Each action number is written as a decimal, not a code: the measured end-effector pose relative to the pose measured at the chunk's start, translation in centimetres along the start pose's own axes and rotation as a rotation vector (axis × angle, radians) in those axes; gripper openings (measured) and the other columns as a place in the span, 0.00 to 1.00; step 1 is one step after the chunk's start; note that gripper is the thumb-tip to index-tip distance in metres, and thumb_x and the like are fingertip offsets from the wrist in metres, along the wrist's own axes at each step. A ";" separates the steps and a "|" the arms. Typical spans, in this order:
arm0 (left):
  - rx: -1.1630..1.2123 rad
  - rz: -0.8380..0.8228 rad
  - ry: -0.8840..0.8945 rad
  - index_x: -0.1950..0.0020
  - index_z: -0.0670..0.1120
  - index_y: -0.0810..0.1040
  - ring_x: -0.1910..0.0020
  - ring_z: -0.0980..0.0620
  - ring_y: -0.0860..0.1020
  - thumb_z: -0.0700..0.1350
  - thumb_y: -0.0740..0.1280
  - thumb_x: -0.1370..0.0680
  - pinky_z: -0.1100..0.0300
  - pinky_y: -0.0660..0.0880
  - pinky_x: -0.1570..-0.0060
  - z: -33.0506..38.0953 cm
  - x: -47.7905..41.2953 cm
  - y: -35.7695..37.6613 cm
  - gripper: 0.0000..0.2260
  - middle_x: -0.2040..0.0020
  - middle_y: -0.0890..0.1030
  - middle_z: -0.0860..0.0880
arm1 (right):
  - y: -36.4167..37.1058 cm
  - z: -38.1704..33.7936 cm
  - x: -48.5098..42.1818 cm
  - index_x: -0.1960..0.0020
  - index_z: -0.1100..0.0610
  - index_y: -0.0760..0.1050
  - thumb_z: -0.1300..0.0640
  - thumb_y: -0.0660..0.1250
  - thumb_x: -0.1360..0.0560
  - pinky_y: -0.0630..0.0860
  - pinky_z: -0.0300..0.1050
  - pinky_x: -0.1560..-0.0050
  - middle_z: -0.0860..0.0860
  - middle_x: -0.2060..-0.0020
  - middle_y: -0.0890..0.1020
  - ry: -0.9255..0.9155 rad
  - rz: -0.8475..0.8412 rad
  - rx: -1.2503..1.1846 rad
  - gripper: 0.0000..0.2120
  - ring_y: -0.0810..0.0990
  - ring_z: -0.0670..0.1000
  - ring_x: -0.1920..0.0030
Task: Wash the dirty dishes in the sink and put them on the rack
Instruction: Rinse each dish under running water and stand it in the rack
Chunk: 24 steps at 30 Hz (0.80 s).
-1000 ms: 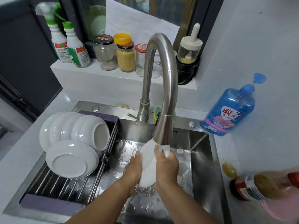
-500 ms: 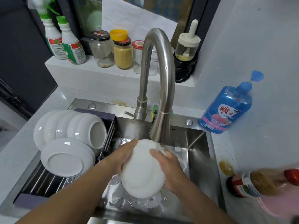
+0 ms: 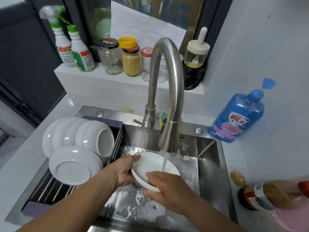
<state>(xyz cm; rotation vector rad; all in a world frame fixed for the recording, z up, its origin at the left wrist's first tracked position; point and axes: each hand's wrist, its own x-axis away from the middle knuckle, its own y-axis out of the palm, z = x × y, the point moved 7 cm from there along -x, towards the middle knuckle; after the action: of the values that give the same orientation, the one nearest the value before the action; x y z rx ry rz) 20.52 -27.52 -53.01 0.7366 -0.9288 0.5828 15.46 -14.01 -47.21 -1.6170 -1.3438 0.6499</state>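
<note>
A white dish (image 3: pixel 151 164) with a thin dark rim line is held face up over the steel sink (image 3: pixel 210 164), under the running stream from the faucet (image 3: pixel 168 91). My left hand (image 3: pixel 124 173) grips its left edge. My right hand (image 3: pixel 167 186) lies over its near right edge, fingers on the inside. The roll-up drying rack (image 3: pixel 48 190) spans the sink's left part. Several white bowls (image 3: pixel 78 134) stand on edge at its back and a white plate (image 3: pixel 74 165) leans against them, underside facing me.
A blue dish-soap bottle (image 3: pixel 237 114) stands on the counter to the right of the sink. A sauce bottle (image 3: pixel 270 196) lies at the right edge, near a brown stain (image 3: pixel 237 178). Spray bottles (image 3: pixel 73 49) and jars (image 3: pixel 132 59) line the ledge behind the faucet.
The dish was on edge under the spout, then showed its underside, and is now turned face up with water falling into it. Both hands shifted around its rim.
</note>
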 end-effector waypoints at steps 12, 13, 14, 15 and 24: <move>0.248 -0.024 0.257 0.31 0.41 0.75 0.45 0.39 0.84 0.46 0.60 0.15 0.44 0.82 0.51 -1.9 -1.6 -2.0 0.15 0.42 0.84 0.39 | -1.8 7.0 1.2 0.36 0.49 0.73 0.52 0.67 0.21 0.73 0.44 0.40 0.45 0.38 0.73 0.451 0.482 -0.170 0.14 0.74 0.47 0.40; 0.254 -0.007 0.259 0.31 0.39 0.75 0.44 0.38 0.83 0.45 0.60 0.15 0.44 0.83 0.53 -2.0 -1.8 -2.2 0.15 0.42 0.84 0.38 | -2.0 7.5 0.8 0.35 0.49 0.70 0.51 0.66 0.20 0.75 0.47 0.43 0.45 0.42 0.74 0.549 0.455 -0.261 0.15 0.77 0.48 0.43; 0.257 0.010 0.259 0.31 0.38 0.75 0.43 0.38 0.83 0.44 0.61 0.15 0.44 0.84 0.54 -2.0 -1.9 -2.3 0.15 0.41 0.84 0.37 | -1.8 7.9 0.3 0.35 0.48 0.68 0.50 0.65 0.19 0.76 0.50 0.46 0.47 0.47 0.77 0.638 0.399 -0.360 0.14 0.79 0.51 0.47; 0.254 0.019 0.264 0.31 0.38 0.75 0.43 0.38 0.83 0.43 0.61 0.15 0.44 0.84 0.54 -1.9 -2.0 -2.3 0.15 0.41 0.84 0.37 | -1.6 8.1 -0.2 0.37 0.49 0.67 0.49 0.62 0.18 0.76 0.51 0.48 0.50 0.51 0.79 0.692 0.338 -0.430 0.11 0.80 0.54 0.49; 0.197 0.138 0.441 0.35 0.41 0.77 0.50 0.42 0.85 0.27 0.65 0.22 0.51 0.83 0.58 -3.0 0.7 -0.2 0.18 0.48 0.87 0.43 | 0.6 6.9 -0.5 0.39 0.60 0.69 0.57 0.53 0.14 0.63 0.42 0.55 0.54 0.51 0.77 0.927 0.462 -0.706 0.10 0.73 0.54 0.52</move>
<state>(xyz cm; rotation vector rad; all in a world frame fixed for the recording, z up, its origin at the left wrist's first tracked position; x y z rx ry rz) 22.44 -25.23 -53.62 0.6842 -0.5189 0.9257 9.81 -12.31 -50.95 -2.3857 -0.4954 -0.3996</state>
